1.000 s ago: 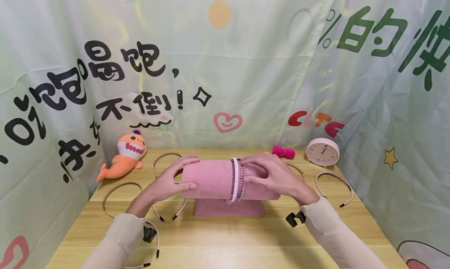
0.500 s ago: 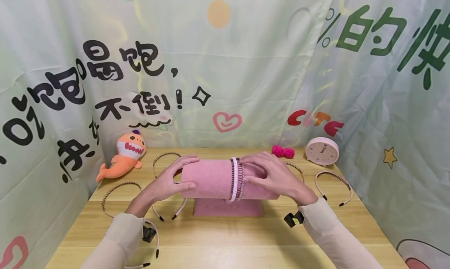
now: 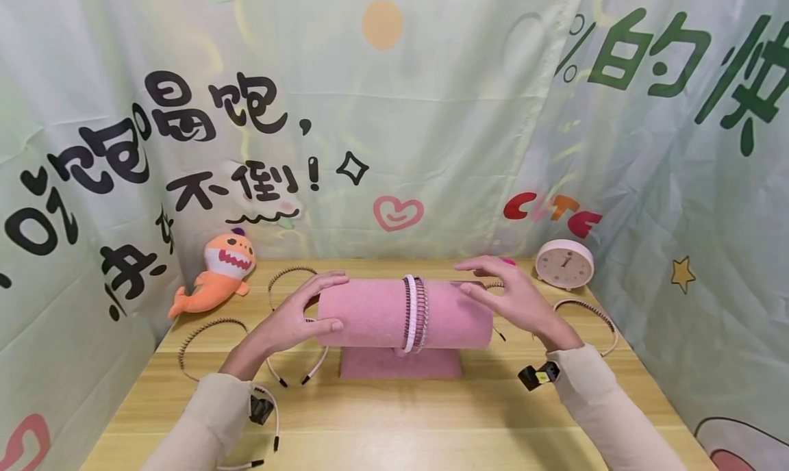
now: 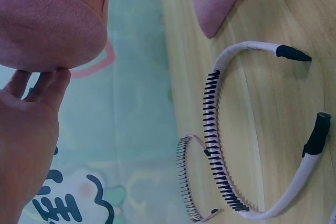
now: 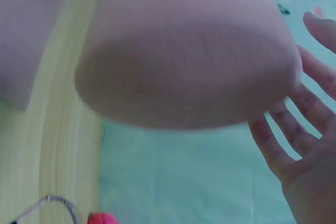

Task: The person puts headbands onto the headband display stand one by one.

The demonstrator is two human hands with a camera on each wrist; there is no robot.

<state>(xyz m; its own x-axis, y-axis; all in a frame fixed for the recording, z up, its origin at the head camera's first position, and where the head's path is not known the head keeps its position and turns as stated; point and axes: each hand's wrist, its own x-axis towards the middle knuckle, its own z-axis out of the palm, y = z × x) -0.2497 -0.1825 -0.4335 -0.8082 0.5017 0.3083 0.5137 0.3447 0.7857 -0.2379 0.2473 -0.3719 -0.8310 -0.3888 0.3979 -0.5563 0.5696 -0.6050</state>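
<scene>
A pink, fabric-covered headband stand point(image 3: 364, 313) has a horizontal roll on a flat base. Two headbands circle the roll right of its middle: a white one point(image 3: 411, 315) and, against it, a toothed one point(image 3: 422, 313). My left hand point(image 3: 290, 320) holds the roll's left end, thumb in front and fingers over the top. In the left wrist view, its fingertips point(image 4: 62, 74) meet the rim of that end. Around the right end my right hand point(image 3: 522, 298) is spread with nothing in its grasp. The right wrist view shows its fingers parted beside the roll's end point(image 5: 184, 87).
Toothed headbands lie on the wooden table: one at the left point(image 3: 212, 322), one behind my left hand point(image 3: 292, 271), one at the right point(image 3: 592, 305). An orange plush shark point(image 3: 222, 279) sits back left. A round clock point(image 3: 564, 264) stands back right, near a bright pink item point(image 5: 102, 218).
My right hand has let go of the toothed headband on the roll and moved right, its fingers spreading. My left hand and the stand have stayed in place.
</scene>
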